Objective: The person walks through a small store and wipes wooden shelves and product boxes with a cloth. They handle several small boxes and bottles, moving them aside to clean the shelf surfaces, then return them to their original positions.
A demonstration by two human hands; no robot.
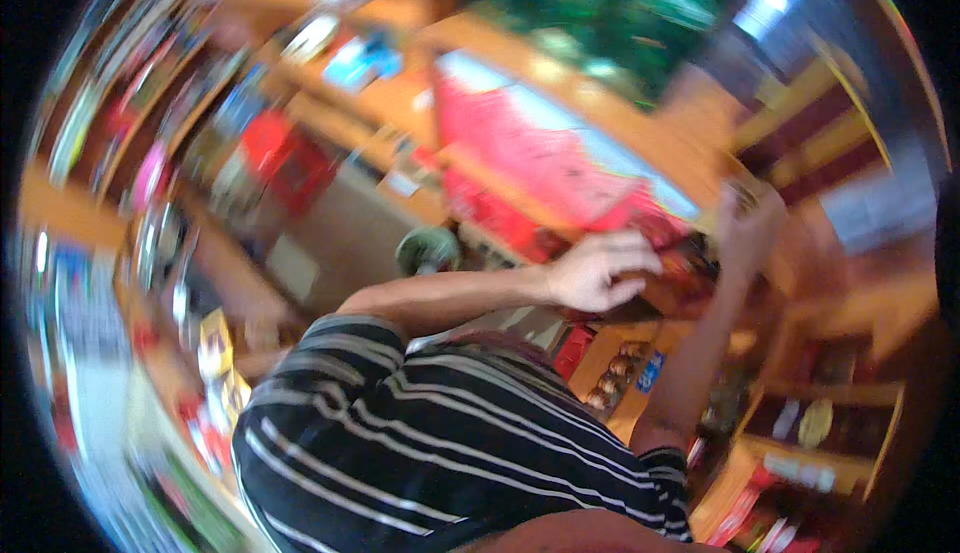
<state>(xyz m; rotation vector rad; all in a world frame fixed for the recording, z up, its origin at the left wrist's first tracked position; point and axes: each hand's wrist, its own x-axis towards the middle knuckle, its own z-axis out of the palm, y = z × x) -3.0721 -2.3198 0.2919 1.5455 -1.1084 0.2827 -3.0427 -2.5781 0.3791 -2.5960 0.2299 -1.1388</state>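
Observation:
My left hand (pixel 604 271) is held out in front of my chest with its fingers loosely curled and the thumb apart. Nothing shows between its fingers. Just beyond it are dark red items (pixel 664 226), too blurred to name. My right hand (pixel 750 215) is raised at the end of a wooden counter (pixel 675 151). Blur hides whether it grips anything. Bright red sheeting (pixel 517 148) lines a recess of this counter, with a pale strip (pixel 570 132) along its far side.
Shelves (pixel 142 110) packed with goods stand at left. A red container (pixel 289 163) and a green round bin (pixel 429 249) stand near the floor (pixel 352 215). Blue packages (pixel 360 61) lie on a wooden surface. Small round items (pixel 619 373) sit at lower right, beside more shelving (pixel 817 448).

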